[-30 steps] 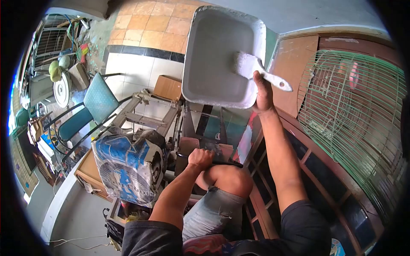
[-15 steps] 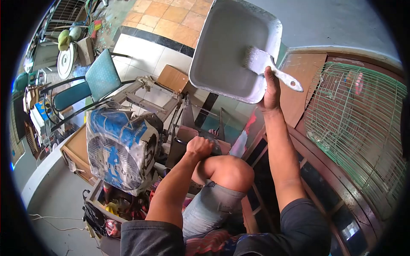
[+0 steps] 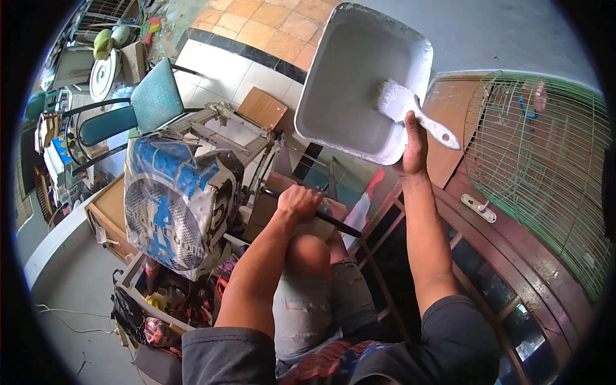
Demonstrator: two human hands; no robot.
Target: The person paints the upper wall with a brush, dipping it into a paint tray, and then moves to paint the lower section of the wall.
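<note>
My right hand (image 3: 414, 146) is raised and grips both the edge of a grey paint tray (image 3: 354, 77) and the white handle of a wide paintbrush (image 3: 410, 109), whose bristles rest inside the tray. My left hand (image 3: 298, 202) is closed around a black bar (image 3: 333, 223) below, just above my bent knee (image 3: 309, 251). I look steeply down from high up, with the floor far beneath.
A green wire cage (image 3: 539, 167) hangs at right over a dark wooden window frame (image 3: 513, 256). Below left are a fan wrapped in a blue printed bag (image 3: 173, 205), a teal chair (image 3: 131, 109), a metal stand (image 3: 231, 135), a crate of clutter (image 3: 167, 301).
The view has shifted; tray and brush sit slightly further right in frame. My knee has dropped lower, uncovering the black bar under my left hand. Both hands keep their grips.
</note>
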